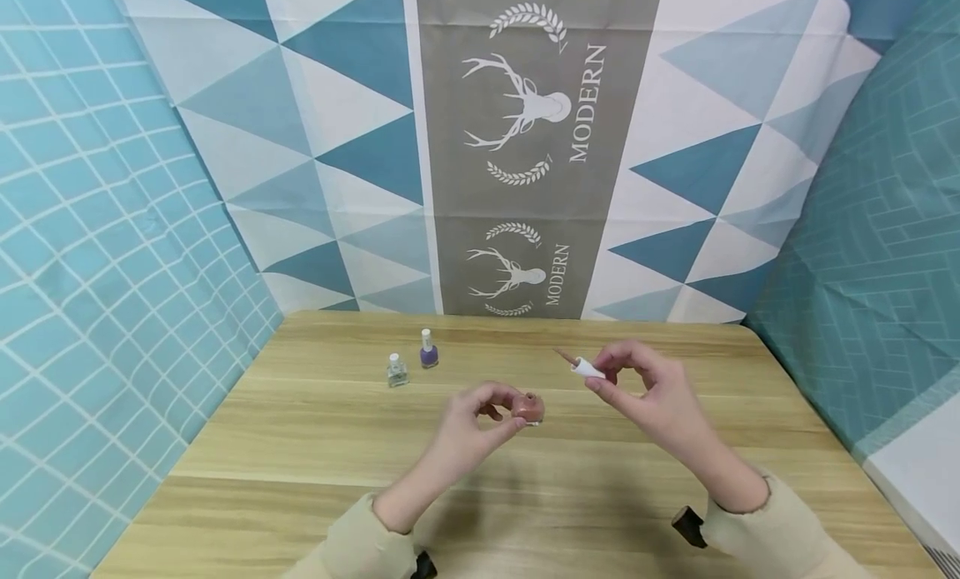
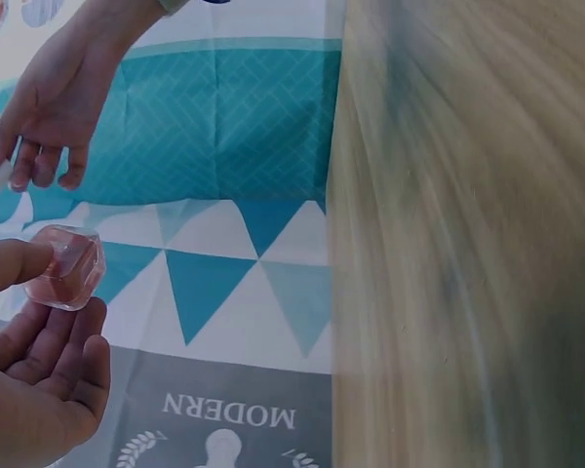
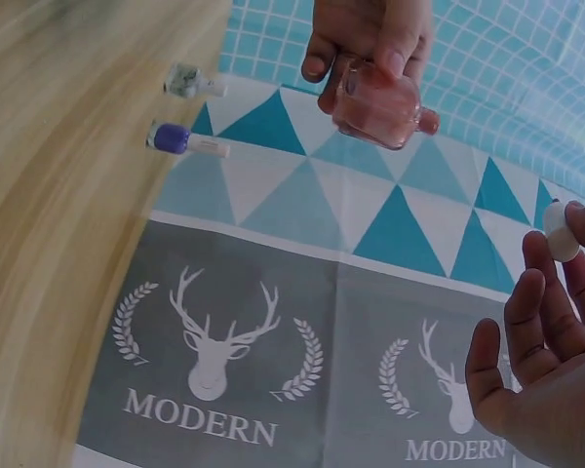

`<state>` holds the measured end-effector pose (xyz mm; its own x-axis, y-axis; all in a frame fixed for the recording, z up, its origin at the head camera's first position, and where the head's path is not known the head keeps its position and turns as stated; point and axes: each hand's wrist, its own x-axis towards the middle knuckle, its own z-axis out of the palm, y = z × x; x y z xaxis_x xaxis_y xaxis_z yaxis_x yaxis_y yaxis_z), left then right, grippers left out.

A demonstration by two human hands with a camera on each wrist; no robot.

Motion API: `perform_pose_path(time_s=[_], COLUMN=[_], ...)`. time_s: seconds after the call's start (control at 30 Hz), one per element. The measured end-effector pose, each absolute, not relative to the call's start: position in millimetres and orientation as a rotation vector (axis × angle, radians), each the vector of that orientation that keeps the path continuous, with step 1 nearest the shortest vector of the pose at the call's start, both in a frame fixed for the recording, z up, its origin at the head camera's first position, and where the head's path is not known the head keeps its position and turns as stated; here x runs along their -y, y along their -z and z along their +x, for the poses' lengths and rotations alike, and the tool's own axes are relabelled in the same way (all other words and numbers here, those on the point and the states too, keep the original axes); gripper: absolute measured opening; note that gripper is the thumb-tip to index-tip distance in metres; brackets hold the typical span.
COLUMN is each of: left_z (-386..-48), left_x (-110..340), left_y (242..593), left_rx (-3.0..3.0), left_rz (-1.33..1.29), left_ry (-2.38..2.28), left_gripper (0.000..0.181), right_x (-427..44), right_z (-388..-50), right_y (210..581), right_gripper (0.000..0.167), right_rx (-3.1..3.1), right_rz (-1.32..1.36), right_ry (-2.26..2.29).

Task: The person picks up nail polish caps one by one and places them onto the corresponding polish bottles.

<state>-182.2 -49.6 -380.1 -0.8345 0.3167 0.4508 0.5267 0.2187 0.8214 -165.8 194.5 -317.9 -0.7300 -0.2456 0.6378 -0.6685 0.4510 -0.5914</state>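
My left hand pinches a pink nail polish bottle between thumb and fingers, held above the table; its neck is uncapped. The clear glass of the same bottle shows in the left wrist view. To the right, my right hand pinches the white brush cap, its brush pointing up and left toward the bottle but apart from it. In the right wrist view the cap sits between thumb and fingertips, its brush mostly hidden.
On the wooden table, a clear nail polish bottle and a purple nail polish bottle, both with white caps, stand at the back left. Behind the table hangs a patterned cloth; tiled-print sheets flank both sides.
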Motion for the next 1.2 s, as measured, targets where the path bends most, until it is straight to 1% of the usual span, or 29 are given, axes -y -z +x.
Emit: perform_pose_path(time_s=[0.17, 0.33, 0.57, 1.2], left_z=[-177.3, -180.9, -181.1, -176.5], left_x=[42.4, 37.8, 36.3, 39.1], left_y=[381.6, 390.9, 397.0, 395.5], left_rx=[2.320, 2.342, 2.335, 2.292], left_rz=[-0.784, -0.790, -0.817, -0.867], left_ry=[1.698, 1.672, 1.658, 1.613], left_gripper=[0.021, 0.024, 0.027, 0.027], right_x=[-193.4, -193.0, -195.4, -195.7], right_z=[-167.6, -168.6, -170.5, -166.0], right_y=[330.3, 340.8, 347.5, 341.2], right_gripper=[0.027, 0.031, 0.026, 0.032], right_rx=[2.225, 2.183, 2.207, 2.227], right_rz=[0.774, 0.791, 0.859, 0.916], right_ry=[-1.264, -1.273, -1.283, -1.155])
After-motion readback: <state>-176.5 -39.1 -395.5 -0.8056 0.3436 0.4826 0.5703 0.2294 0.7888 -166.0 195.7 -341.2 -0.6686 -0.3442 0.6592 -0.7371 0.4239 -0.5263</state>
